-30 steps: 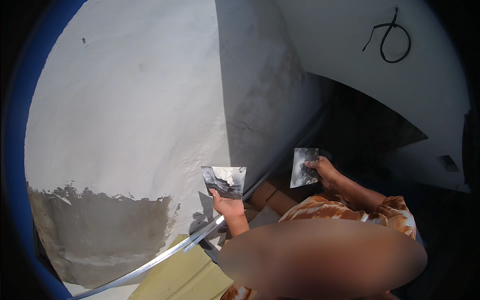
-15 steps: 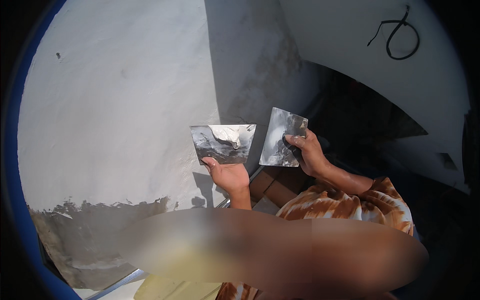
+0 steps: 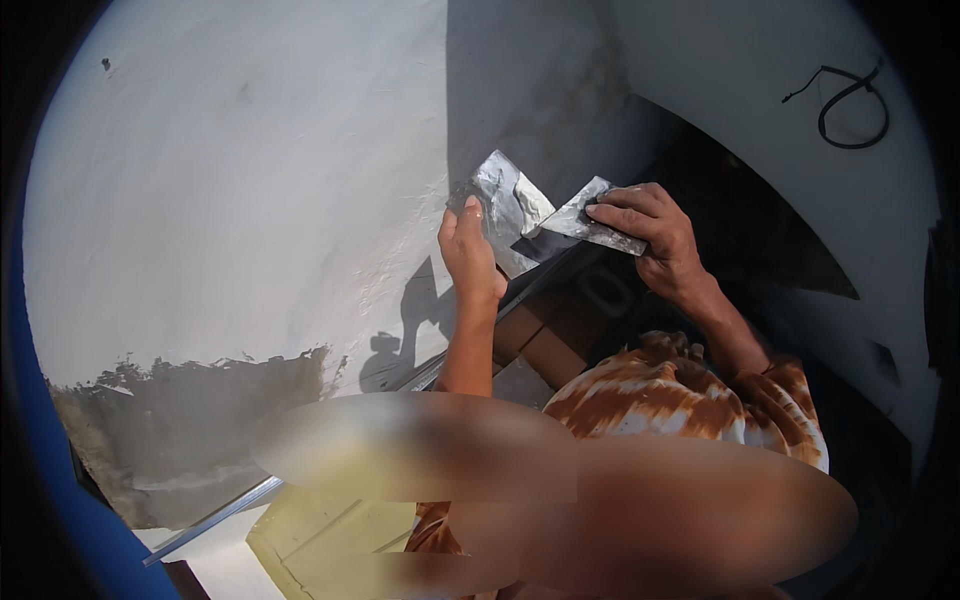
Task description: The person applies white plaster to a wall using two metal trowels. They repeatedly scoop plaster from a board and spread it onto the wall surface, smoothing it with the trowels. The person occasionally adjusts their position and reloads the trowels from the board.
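Upper middle of the frame, the left hand [image 3: 470, 250] grips a scraper [image 3: 497, 190] carrying white paste [image 3: 532, 207]; the right hand [image 3: 660, 228] clutches a second scraper [image 3: 578, 217] right at the paste!

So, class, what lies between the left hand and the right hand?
The head view shows a metal blade bearing white paste, then a second metal blade.

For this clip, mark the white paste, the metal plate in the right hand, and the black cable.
White paste [image 3: 533, 206]: head view, middle of the lump.
Metal plate [image 3: 573, 213] in the right hand [image 3: 662, 230]: head view, bare face toward its left corner.
Black cable [image 3: 853, 146]: head view, bottom of its loop.
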Demonstrator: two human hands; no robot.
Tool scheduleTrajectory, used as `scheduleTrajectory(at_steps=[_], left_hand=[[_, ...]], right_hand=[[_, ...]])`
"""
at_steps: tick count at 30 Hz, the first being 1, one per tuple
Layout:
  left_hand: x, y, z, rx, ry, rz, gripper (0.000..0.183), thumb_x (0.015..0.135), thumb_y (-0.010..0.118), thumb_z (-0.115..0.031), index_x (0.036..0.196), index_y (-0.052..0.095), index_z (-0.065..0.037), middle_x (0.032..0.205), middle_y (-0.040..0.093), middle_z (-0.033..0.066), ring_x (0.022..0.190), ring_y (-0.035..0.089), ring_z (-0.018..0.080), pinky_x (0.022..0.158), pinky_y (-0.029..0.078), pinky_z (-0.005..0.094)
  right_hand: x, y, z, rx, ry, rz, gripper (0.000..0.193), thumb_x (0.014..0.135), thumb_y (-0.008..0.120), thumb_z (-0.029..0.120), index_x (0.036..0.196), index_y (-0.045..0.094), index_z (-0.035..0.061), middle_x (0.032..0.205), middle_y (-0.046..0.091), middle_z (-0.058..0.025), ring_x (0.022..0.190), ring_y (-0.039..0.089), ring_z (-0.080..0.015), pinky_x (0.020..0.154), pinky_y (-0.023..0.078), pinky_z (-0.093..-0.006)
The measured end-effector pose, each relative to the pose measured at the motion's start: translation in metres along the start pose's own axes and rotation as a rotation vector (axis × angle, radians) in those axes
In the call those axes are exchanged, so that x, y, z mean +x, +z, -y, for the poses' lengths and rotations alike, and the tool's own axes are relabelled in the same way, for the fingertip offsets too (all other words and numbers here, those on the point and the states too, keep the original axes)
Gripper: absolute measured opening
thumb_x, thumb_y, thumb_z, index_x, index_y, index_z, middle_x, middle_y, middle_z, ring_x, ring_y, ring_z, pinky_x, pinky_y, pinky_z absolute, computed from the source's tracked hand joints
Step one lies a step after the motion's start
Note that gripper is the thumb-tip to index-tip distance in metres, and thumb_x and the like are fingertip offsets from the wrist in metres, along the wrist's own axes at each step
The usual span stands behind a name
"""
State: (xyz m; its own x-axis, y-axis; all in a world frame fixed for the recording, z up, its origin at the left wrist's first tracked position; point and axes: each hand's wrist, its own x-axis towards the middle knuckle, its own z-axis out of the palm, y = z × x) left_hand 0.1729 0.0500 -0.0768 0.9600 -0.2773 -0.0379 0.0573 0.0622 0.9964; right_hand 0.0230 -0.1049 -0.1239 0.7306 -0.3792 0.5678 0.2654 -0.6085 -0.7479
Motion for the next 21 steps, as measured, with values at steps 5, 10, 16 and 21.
scheduleTrajectory(at_steps=[5, 10, 16, 21], left_hand=[[0.011, 0.014, 0.003, 0.316, -0.093, 0.08, 0.015, 0.097, 0.051, -0.014, 0.09, 0.057, -0.001, 0.077, 0.05, -0.0026, 0.067, 0.043, 0.0064, 0.06, 0.037, 0.0253], [0.069, -0.015, -0.041, -0.065, -0.013, -0.078, 0.03, 0.098, 0.048, -0.015, 0.118, 0.057, 0.006, 0.108, 0.063, 0.0125, 0.094, 0.063, 0.0209, 0.083, 0.052, 0.0343], [0.174, -0.078, -0.201, -0.013, 0.093, 0.409, 0.041, 0.105, 0.043, -0.023, 0.133, 0.049, 0.006, 0.124, 0.062, 0.0144, 0.111, 0.061, 0.0251, 0.099, 0.047, 0.0397], [0.242, -0.108, -0.242, 0.317, 0.289, 0.264, 0.037, 0.103, 0.051, -0.023, 0.126, 0.055, 0.005, 0.12, 0.063, 0.0113, 0.111, 0.06, 0.0211, 0.101, 0.044, 0.036]], right_hand=[[0.029, -0.012, -0.018, -0.12, -0.212, 0.381, 0.048, 0.068, 0.07, -0.007, 0.11, 0.074, 0.0155, 0.114, 0.067, -0.0026, 0.106, 0.059, -0.0264, 0.095, 0.045, -0.0427], [0.025, -0.007, -0.083, 0.367, 0.153, 0.435, 0.037, 0.082, 0.07, 0.0, 0.116, 0.071, 0.0126, 0.109, 0.068, -0.0016, 0.099, 0.06, -0.0197, 0.091, 0.047, -0.0354], [0.061, 0.032, -0.255, 0.962, 0.727, -0.366, 0.042, 0.093, 0.065, 0.025, 0.127, 0.058, 0.0003, 0.107, 0.065, -0.0046, 0.094, 0.058, -0.0117, 0.082, 0.046, -0.0305], [0.175, 0.033, -0.392, 0.582, 0.622, -0.73, 0.037, 0.093, 0.059, 0.02, 0.122, 0.061, -0.0033, 0.105, 0.068, -0.0125, 0.096, 0.063, -0.0208, 0.084, 0.047, -0.0327]])
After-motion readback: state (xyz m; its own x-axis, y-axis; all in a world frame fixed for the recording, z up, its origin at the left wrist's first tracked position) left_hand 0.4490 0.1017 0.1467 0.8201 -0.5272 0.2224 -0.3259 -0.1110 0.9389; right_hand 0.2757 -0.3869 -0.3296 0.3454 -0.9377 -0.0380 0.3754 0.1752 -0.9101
